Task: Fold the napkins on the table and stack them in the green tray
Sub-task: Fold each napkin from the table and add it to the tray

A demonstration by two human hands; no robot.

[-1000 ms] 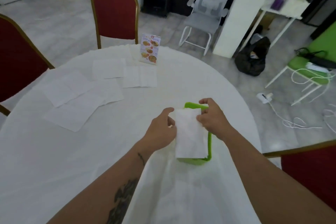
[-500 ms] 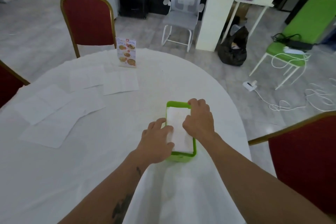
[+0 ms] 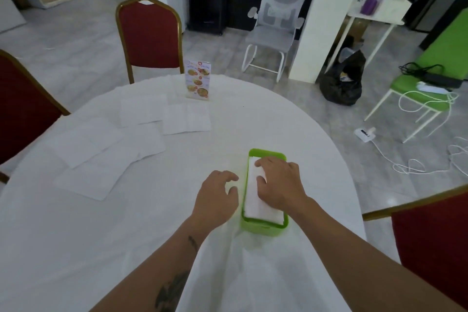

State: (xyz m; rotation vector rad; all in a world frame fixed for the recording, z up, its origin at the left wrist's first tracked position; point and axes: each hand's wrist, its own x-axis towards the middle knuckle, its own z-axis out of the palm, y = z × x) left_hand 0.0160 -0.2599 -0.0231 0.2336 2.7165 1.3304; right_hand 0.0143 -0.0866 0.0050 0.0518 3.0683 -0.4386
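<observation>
Right now my right hand (image 3: pixel 279 185) lies flat on the folded napkin (image 3: pixel 255 200) inside the green tray (image 3: pixel 264 226), fingers spread and pressing down, gripping nothing. That napkin fills the tray almost wall to wall; I cannot tell how many lie under it. My left hand (image 3: pixel 215 197) hovers just beside the tray's left wall, fingers loosely bent, holding nothing. The tray sits near the right edge of the round table (image 3: pixel 76 248). Several unfolded napkins (image 3: pixel 101 157) lie spread toward the far left edge, some overlapping, and a menu card (image 3: pixel 198 82) stands at the far edge.
</observation>
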